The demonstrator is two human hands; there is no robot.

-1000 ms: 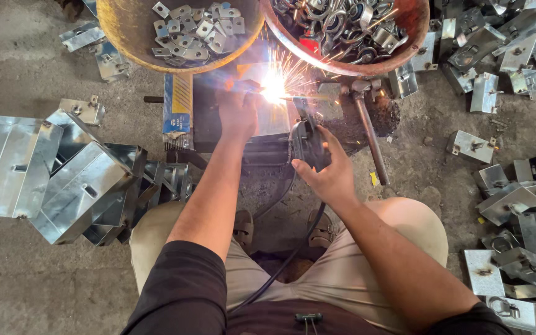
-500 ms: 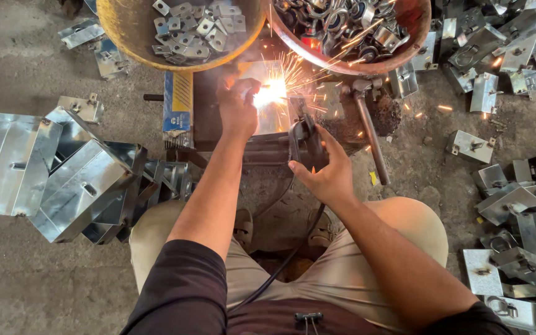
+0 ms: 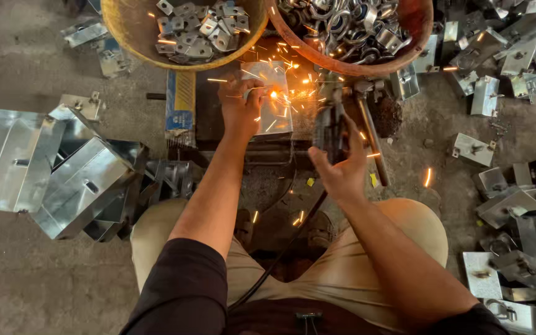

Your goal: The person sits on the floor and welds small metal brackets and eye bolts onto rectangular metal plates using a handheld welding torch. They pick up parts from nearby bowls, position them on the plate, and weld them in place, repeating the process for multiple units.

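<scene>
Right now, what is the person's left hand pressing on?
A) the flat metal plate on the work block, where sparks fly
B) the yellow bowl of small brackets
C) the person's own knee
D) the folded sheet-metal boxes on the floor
A: the left hand rests on the flat metal plate, with sparks bursting at its fingertips.

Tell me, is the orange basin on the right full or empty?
Full: the orange basin is heaped to its rim with metal rings and clamps.

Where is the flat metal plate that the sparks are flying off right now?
In the head view the flat metal plate lies top centre, just below the gap between the two bowls, with the left hand resting on its left edge.
</scene>
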